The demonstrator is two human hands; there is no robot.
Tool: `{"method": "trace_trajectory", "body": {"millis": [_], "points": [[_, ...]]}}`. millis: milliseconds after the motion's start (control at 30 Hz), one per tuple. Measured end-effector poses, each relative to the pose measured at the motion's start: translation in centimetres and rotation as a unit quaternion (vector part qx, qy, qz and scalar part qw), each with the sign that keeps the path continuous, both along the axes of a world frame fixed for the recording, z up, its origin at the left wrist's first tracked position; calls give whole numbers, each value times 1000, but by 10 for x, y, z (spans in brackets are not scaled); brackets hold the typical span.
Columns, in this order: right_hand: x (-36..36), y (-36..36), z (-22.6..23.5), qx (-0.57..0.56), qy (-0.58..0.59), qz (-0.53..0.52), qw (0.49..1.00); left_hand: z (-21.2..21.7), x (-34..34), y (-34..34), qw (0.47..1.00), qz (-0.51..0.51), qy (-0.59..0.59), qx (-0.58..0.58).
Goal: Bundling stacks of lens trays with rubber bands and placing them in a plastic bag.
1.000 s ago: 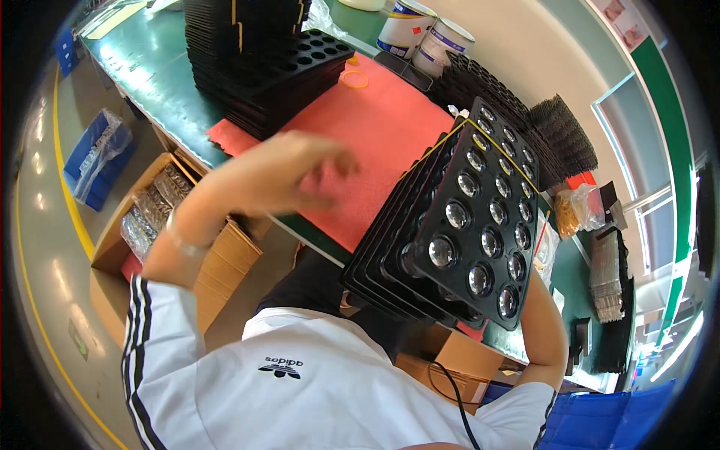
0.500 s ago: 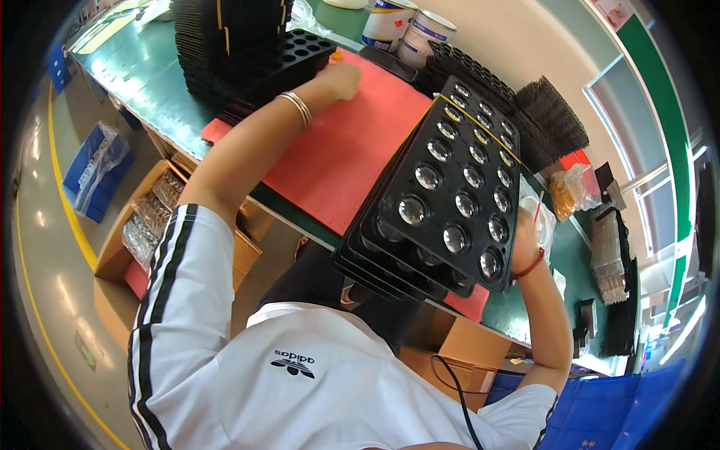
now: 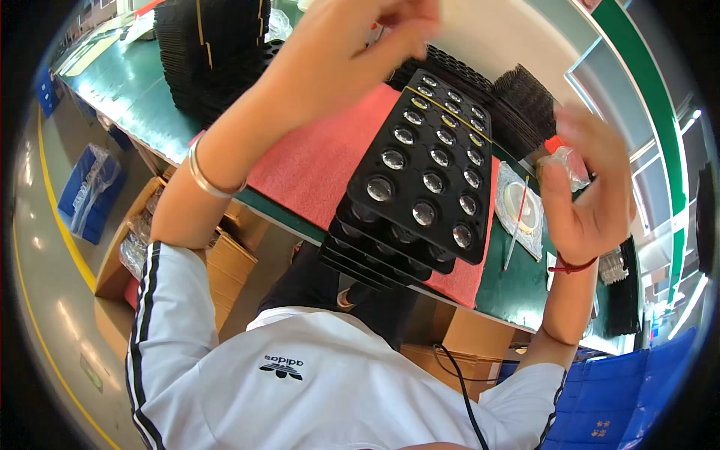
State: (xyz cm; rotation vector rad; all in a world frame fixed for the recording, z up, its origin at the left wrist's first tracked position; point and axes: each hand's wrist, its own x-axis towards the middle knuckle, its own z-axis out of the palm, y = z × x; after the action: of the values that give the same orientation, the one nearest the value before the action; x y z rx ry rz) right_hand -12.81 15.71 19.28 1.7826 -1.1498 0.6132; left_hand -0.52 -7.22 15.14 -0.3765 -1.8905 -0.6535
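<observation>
A stack of black plastic trays (image 3: 441,178) stands on the pink foam mat, its top tray filled with rows of clear round lenses. A yellow band (image 3: 469,129) runs across the far part of the top tray. My left hand (image 3: 360,49) is raised above the stack's far left side, near the top edge of the view, thumb and fingers apart and partly smeared. To the right of the stack, my right hand (image 3: 589,191) is lifted with its thumb spread from blurred fingers. Neither hand touches the trays, and I see nothing held.
Tall stacked black trays (image 3: 214,56) stand at the back left, more black trays (image 3: 517,109) at the back right. The pink mat (image 3: 311,169) covers part of the green table (image 3: 135,101). Right of it lie a tape roll (image 3: 523,210) and a thin red-and-white stick (image 3: 516,229).
My right hand has let go of the stack's right side and lifted away to the right. My left hand has risen from the back-left trays toward the upper middle. The banded stack appears slightly lower.
</observation>
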Motion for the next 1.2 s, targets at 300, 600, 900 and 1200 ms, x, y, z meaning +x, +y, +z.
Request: {"method": "trace_trajectory", "body": {"millis": [300, 600, 900, 1200], "points": [[35, -18, -3, 62, 6, 71, 996, -3, 42, 46, 971, -191, -77, 118], [56, 15, 21, 138, 119, -153, 971, -44, 114, 61, 944, -151, -267, 123], [38, -24, 27, 392, 151, -190, 887, -180, 130, 79, 788, -309, -88, 525], [49, -63, 15, 427, 166, -159, 874, -272, 73, 121, 687, -257, -57, 677]]}}
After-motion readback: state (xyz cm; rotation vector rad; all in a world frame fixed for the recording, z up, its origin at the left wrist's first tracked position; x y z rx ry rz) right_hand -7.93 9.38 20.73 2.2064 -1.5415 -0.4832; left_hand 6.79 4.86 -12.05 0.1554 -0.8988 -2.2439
